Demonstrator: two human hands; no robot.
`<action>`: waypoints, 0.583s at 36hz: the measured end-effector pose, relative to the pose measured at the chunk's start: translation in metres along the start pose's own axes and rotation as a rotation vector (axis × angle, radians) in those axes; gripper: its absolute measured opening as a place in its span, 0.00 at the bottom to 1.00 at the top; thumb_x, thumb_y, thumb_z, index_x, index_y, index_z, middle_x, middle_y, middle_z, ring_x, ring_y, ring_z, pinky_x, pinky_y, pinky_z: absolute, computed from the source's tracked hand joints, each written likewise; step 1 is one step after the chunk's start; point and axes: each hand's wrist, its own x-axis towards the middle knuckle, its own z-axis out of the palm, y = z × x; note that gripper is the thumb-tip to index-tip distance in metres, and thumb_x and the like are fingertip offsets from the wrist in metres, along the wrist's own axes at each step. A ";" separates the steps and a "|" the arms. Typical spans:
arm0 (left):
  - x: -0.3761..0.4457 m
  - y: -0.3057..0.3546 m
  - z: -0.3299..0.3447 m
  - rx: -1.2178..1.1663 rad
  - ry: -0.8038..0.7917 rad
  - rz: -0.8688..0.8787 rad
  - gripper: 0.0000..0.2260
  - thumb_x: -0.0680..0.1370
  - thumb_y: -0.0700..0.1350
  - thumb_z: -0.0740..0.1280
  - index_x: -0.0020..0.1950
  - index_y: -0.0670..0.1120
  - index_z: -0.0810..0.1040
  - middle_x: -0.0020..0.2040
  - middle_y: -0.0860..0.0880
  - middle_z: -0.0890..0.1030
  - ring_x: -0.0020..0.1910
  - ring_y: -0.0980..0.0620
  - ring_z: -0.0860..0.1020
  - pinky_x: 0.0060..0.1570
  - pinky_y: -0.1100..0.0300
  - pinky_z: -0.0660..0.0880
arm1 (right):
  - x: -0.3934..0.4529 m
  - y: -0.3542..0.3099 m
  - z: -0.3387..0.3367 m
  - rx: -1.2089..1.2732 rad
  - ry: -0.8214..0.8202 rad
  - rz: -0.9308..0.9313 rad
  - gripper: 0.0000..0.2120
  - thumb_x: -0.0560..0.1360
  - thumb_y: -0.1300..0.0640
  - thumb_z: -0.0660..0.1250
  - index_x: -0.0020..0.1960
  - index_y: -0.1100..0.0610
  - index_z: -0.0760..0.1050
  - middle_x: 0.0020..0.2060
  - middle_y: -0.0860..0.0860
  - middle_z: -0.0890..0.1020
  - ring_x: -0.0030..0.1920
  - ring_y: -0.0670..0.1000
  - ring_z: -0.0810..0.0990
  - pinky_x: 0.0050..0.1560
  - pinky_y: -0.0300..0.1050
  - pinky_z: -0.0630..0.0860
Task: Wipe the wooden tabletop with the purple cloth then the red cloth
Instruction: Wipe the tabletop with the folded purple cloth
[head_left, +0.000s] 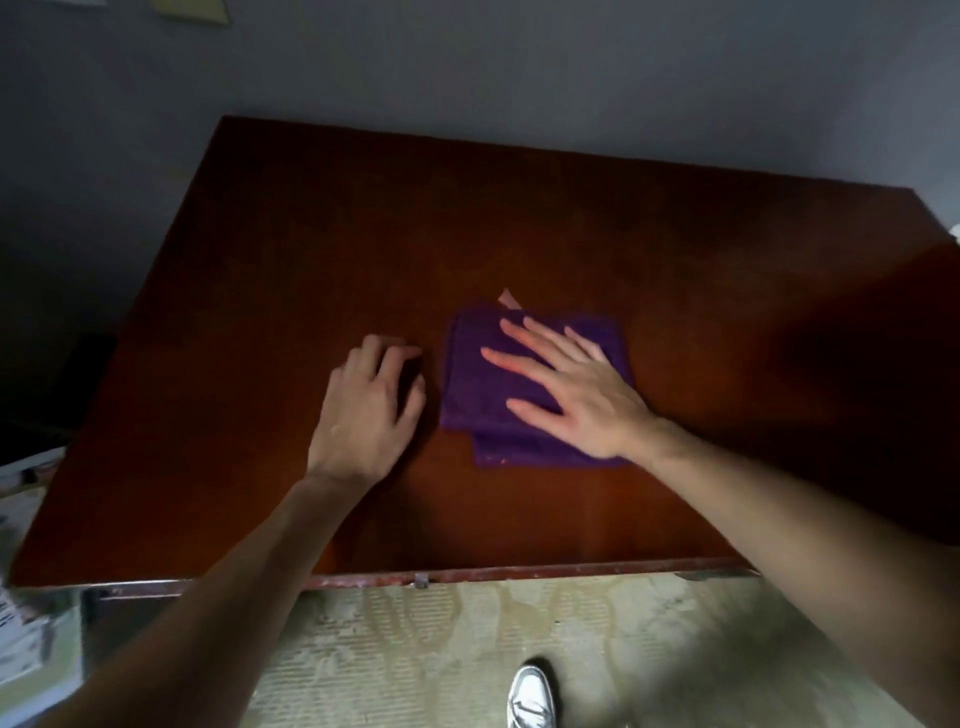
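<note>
A folded purple cloth (483, 395) lies near the middle of the dark wooden tabletop (311, 234). My right hand (571, 389) rests flat on it with the fingers spread and straight. Just left of the cloth, my left hand (369, 410) sits on the bare wood, its fingers bent downward and holding nothing. A small pinkish corner (508, 299) pokes out from behind the cloth's far edge; I cannot tell what it belongs to. No red cloth shows in full.
The table's front edge (467, 576) runs across the lower part of the view, with patterned flooring (415, 649) and a white shoe (531, 696) below it. Papers or boxes (31, 649) are stacked at the left. A grey wall (519, 78) stands behind the table.
</note>
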 end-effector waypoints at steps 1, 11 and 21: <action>-0.001 0.000 0.001 0.025 -0.017 0.007 0.19 0.82 0.53 0.56 0.68 0.46 0.74 0.64 0.45 0.73 0.59 0.46 0.73 0.59 0.49 0.68 | 0.011 0.012 -0.002 0.003 -0.001 -0.004 0.29 0.82 0.35 0.52 0.81 0.37 0.54 0.83 0.43 0.52 0.83 0.46 0.46 0.81 0.55 0.47; 0.001 0.004 0.001 0.153 -0.105 0.029 0.23 0.83 0.57 0.54 0.75 0.49 0.69 0.71 0.46 0.70 0.68 0.46 0.69 0.68 0.51 0.62 | 0.134 0.122 -0.026 0.003 -0.031 -0.052 0.29 0.81 0.34 0.48 0.81 0.37 0.55 0.83 0.43 0.54 0.82 0.47 0.50 0.80 0.57 0.49; 0.003 0.004 0.002 0.151 -0.154 -0.006 0.24 0.83 0.59 0.53 0.76 0.51 0.69 0.70 0.48 0.71 0.74 0.49 0.66 0.69 0.55 0.60 | 0.230 0.181 -0.037 0.042 0.091 0.320 0.27 0.83 0.35 0.51 0.81 0.37 0.56 0.83 0.47 0.54 0.83 0.50 0.51 0.81 0.58 0.47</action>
